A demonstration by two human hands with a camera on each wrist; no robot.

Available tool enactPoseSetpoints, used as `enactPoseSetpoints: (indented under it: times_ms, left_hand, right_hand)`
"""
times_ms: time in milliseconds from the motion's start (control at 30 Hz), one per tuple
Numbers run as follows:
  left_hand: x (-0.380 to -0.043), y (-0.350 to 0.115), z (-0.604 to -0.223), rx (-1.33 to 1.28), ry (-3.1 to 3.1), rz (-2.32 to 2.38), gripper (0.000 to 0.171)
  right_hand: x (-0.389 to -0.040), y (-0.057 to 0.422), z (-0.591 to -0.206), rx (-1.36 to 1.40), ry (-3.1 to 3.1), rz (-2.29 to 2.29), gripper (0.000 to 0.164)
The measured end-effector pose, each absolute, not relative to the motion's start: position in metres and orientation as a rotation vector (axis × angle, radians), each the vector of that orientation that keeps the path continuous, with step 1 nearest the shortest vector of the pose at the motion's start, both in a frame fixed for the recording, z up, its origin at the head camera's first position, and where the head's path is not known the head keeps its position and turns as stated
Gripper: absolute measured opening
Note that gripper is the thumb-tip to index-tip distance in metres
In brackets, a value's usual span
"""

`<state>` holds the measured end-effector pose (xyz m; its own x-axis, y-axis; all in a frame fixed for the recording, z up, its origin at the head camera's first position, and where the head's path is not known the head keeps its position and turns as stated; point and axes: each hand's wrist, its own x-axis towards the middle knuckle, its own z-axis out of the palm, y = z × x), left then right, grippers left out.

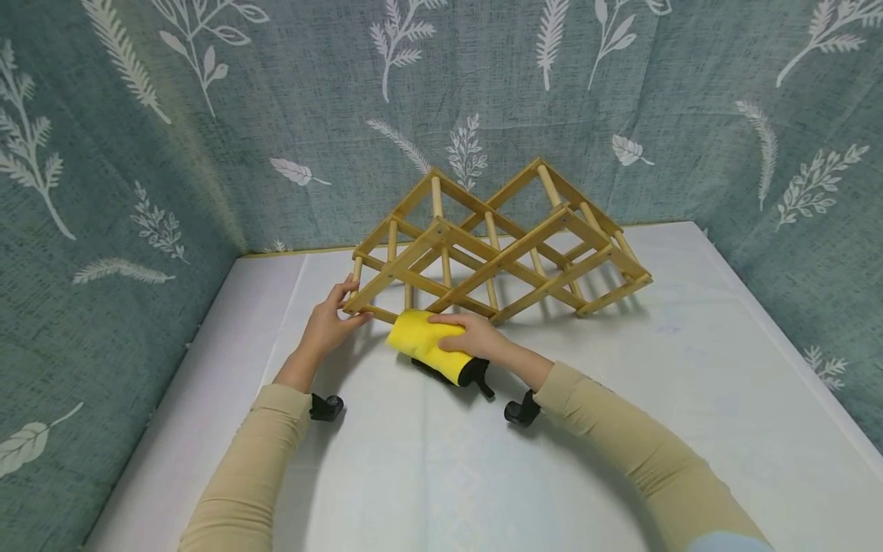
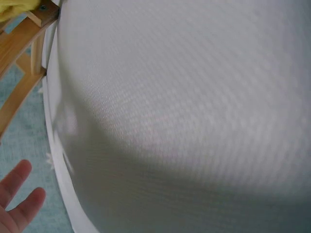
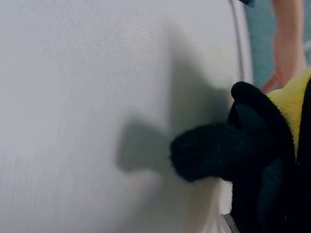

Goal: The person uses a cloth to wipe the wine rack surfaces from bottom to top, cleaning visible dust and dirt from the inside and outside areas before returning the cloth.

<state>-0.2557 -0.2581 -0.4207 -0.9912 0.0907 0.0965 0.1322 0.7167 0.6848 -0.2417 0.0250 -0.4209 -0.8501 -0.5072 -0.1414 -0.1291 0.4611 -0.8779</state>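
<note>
A folding wooden wine rack point(image 1: 497, 257) of crossed slats and round dowels stands at the back of the white table. At its left end my left hand point(image 1: 326, 326) holds the lowest corner, thumb at the front slat and fingers by the end dowel. In the left wrist view two fingertips point(image 2: 30, 206) of that hand stick out straight, beside the rack's slats point(image 2: 22, 43). My right hand point(image 1: 472, 337) grips a yellow and black plush toy point(image 1: 424, 341) from above, just in front of the rack. The toy's black limb point(image 3: 209, 150) points out in the right wrist view.
Green leaf-patterned cloth point(image 1: 310, 100) hangs behind and at both sides of the white table point(image 1: 552, 475). A black wrist camera point(image 1: 326, 408) sits at the left wrist, another black camera point(image 1: 522, 410) at the right. The rack's right end point(image 1: 614, 295) lies near the middle right.
</note>
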Motion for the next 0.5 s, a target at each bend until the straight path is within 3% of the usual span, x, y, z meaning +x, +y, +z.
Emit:
enactPoseSetpoints:
  times_ms: [500]
  left_hand:
    - [-0.257,-0.258,-0.421,-0.161,-2.882,-1.121,0.063]
  right_hand:
    - [-0.233,0.114,-0.368,-0.335,2.273,-1.729,0.051]
